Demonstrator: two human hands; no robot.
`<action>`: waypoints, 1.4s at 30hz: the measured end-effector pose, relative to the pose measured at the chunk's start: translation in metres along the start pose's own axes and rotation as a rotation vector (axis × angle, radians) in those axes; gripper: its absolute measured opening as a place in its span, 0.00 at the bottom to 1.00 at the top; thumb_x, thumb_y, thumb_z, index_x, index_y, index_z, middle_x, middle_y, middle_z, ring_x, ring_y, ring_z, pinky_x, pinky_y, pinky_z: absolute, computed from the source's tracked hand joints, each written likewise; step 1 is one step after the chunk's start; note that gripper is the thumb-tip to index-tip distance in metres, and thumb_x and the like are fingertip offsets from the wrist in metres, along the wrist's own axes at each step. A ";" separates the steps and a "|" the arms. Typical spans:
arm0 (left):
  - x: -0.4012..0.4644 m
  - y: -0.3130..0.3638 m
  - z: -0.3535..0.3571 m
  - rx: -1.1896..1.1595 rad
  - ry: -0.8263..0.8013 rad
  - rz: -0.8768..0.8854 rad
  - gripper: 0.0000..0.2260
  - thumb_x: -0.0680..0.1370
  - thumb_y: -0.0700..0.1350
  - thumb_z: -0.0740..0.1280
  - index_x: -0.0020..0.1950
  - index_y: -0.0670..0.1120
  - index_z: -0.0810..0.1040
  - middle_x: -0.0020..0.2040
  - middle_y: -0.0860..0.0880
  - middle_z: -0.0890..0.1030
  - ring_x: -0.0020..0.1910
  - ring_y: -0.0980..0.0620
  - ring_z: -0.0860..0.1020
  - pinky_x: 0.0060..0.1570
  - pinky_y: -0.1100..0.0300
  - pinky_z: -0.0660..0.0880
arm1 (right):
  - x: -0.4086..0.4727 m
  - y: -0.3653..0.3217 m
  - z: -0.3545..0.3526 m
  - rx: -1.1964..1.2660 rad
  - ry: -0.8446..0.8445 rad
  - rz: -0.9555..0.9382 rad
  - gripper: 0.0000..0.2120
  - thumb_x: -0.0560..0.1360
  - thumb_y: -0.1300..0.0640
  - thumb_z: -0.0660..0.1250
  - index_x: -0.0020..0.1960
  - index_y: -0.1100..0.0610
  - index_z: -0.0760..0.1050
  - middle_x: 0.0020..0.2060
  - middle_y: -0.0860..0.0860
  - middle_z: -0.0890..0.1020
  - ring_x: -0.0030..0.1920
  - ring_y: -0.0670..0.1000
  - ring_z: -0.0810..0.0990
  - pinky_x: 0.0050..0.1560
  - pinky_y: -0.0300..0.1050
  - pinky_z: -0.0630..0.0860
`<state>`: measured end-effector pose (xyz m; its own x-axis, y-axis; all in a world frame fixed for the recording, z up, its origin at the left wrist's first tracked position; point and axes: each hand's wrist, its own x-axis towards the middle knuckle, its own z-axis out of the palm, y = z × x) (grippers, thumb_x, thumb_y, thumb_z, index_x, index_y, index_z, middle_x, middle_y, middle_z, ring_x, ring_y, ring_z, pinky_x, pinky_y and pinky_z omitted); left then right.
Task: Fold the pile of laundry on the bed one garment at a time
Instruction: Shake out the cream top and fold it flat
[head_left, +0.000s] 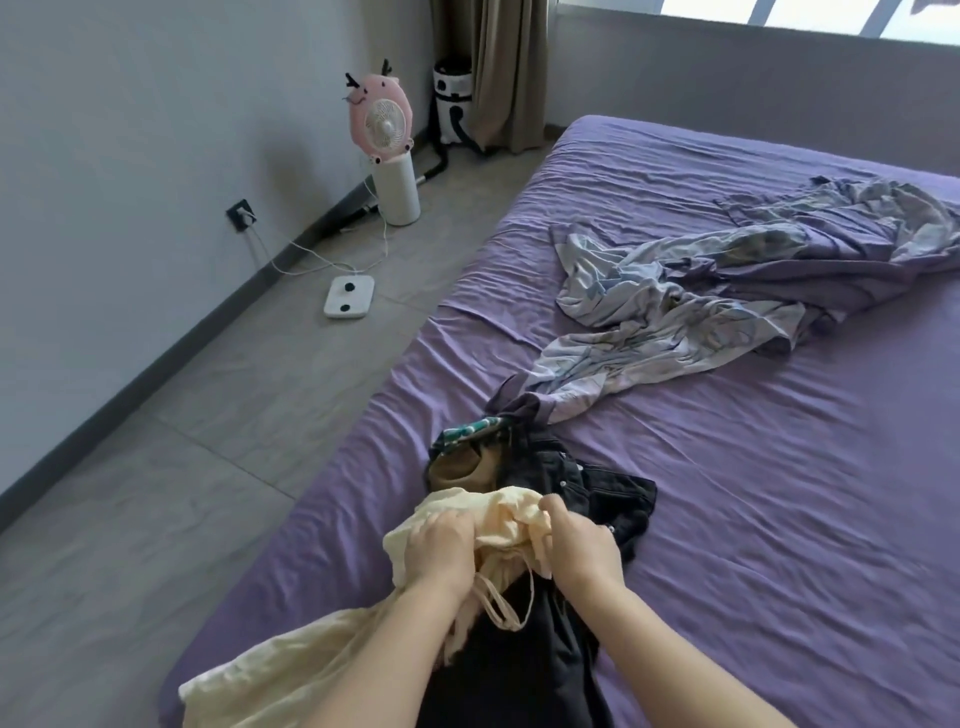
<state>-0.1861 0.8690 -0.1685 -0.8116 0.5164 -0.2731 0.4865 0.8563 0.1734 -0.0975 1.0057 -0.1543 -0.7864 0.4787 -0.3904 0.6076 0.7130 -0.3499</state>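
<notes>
Cream garment (498, 519) — bunched between left hand (439, 545), right hand (582, 551)

Soft daylight from the window (810, 15), perhaps overexposed; wide-angle bending, slight blur at edges.

Both forearms were bare to the frame's lower edge, with no sleeves visible. The left hand (441, 545) and right hand (584, 551) wore nothing.

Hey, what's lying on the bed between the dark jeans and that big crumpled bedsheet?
In the head view, a green-and-white patterned garment lies bunched between the dark jeans and the crumpled bedsheet, touching both.
</notes>
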 end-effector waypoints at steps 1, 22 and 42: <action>0.000 0.001 -0.008 -0.041 0.011 -0.007 0.09 0.79 0.43 0.58 0.56 0.51 0.75 0.58 0.52 0.77 0.57 0.51 0.74 0.48 0.59 0.68 | -0.001 -0.001 -0.010 0.053 0.008 -0.005 0.16 0.76 0.56 0.60 0.63 0.52 0.65 0.50 0.52 0.80 0.50 0.56 0.78 0.49 0.48 0.69; -0.087 0.223 -0.229 -0.625 0.283 0.546 0.15 0.73 0.61 0.64 0.46 0.50 0.79 0.40 0.53 0.79 0.45 0.50 0.79 0.47 0.57 0.74 | -0.150 0.045 -0.342 0.391 0.405 -0.150 0.12 0.73 0.66 0.63 0.45 0.56 0.83 0.32 0.46 0.77 0.29 0.43 0.73 0.30 0.29 0.68; -0.193 0.479 -0.231 -0.742 0.085 0.811 0.06 0.73 0.45 0.72 0.45 0.48 0.75 0.38 0.50 0.77 0.36 0.54 0.74 0.38 0.58 0.71 | -0.342 0.262 -0.453 0.009 0.481 -0.113 0.13 0.77 0.52 0.65 0.46 0.63 0.79 0.43 0.58 0.80 0.44 0.54 0.75 0.46 0.45 0.66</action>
<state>0.1291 1.1780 0.1857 -0.3728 0.8964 0.2399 0.5930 0.0313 0.8046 0.2800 1.2609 0.2729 -0.8081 0.5825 0.0873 0.5148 0.7705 -0.3759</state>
